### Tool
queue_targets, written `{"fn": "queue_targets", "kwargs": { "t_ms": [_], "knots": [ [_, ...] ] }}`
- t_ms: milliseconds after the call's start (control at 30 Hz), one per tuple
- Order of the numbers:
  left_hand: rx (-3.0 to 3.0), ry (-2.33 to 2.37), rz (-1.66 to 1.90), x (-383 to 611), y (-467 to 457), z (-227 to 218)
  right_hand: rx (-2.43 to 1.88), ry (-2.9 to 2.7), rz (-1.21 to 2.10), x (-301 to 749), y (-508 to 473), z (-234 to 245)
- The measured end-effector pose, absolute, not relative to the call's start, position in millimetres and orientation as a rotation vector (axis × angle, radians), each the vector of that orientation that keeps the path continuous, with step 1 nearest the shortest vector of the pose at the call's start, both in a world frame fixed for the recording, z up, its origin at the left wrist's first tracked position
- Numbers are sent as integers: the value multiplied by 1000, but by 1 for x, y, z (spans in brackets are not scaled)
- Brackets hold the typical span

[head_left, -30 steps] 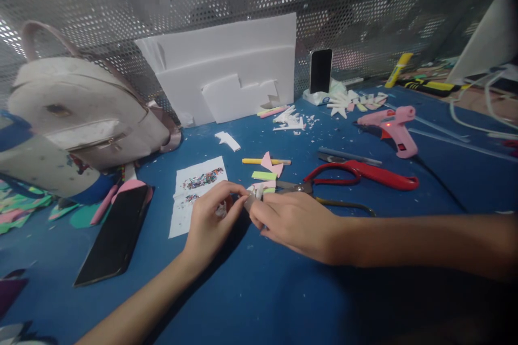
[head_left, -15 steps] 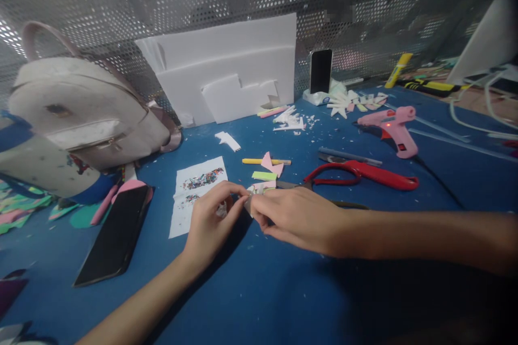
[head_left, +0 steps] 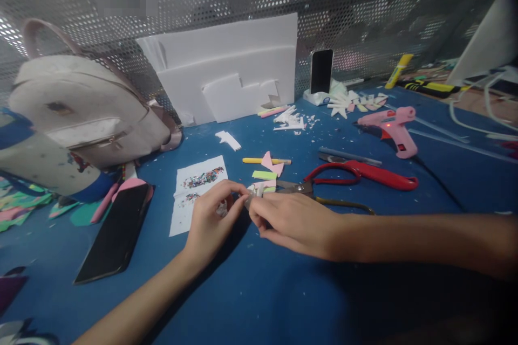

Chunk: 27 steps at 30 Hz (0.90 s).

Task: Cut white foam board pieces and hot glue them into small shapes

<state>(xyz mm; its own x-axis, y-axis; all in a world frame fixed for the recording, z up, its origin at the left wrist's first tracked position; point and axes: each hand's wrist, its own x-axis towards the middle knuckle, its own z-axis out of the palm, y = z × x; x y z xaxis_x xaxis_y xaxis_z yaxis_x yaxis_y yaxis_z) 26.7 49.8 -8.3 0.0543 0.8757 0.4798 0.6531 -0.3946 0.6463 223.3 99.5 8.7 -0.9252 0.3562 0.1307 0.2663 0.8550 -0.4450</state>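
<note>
Hands pinching one small paper piece, left [head_left: 210, 221], right [head_left: 291, 221], no readable writing.

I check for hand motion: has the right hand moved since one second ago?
Barely. The right hand remains beside the left hand, just in front of the red scissors.

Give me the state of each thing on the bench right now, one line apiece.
left hand: pinching a small paper piece, fingertips meeting the other hand's.
right hand: pinching the same piece.
glue gun: standing on the table, red light on.
red scissors: lying flat, untouched.
near phone: flat, screen dark.
far phone: propped upright, screen dark.
backpack: zipped, lying on its side.
</note>
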Motion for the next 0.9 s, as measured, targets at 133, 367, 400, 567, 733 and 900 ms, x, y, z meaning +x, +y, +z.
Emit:
{"fn": "queue_targets", "kwargs": {
  "t_ms": [133,367,400,567,733,900],
  "knots": [
    [2093,1545,1251,26,50,-9,-389,-2764,482,221,98,1],
    [2074,1566,1255,27,49,-9,-371,-2779,259,220,96,-7],
    [2072,1565,1254,27,49,-9,-384,-2782,260,220,95,-7],
    [2072,1577,1251,27,50,-9,-345,-2781,254,220,93,-8],
    [2068,1567,1258,28,51,-10,-329,-2808,232,219,93,-9],
    [2071,1563,1255,26,49,-11,-375,-2828,368,221,94,-2]
  ]
}}
